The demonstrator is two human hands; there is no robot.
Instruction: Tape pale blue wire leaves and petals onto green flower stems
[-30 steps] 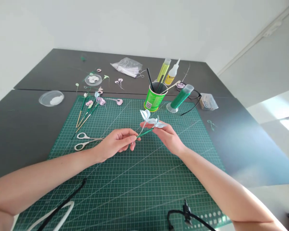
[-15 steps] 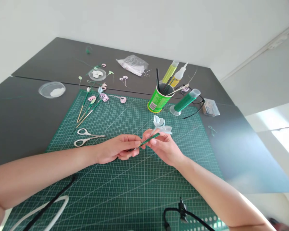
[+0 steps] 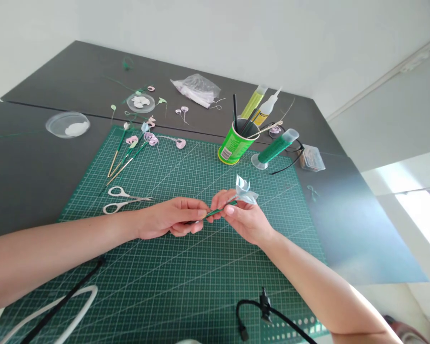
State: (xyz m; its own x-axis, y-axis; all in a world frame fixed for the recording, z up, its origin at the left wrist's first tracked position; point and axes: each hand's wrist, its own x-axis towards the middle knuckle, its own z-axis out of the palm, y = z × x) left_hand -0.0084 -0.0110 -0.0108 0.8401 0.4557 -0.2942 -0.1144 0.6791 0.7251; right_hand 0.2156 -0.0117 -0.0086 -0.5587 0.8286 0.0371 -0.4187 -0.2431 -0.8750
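Note:
Above the middle of the cutting mat, my left hand (image 3: 181,216) pinches a thin green stem (image 3: 215,211) between thumb and fingers. My right hand (image 3: 246,217) closes round the stem's upper end, just below a pale blue flower (image 3: 246,190). The flower tilts up and to the right, its petals spread above my right fingers. Part of the stem is hidden in my left fist. White-handled scissors (image 3: 117,207) lie beyond my left wrist, blades pointing right.
Finished-looking flowers on sticks (image 3: 131,152) lie at the mat's (image 3: 186,291) back left. A green can (image 3: 234,147) with tools, a green tube (image 3: 277,147) and a glue bottle (image 3: 267,109) stand behind. Shallow dishes (image 3: 62,125) sit farther left. Black cable (image 3: 284,321) crosses the front.
The flower has turned, its two blossom parts now closer together, and the stem lies flatter. Both hands keep hold. The camera view has shifted slightly.

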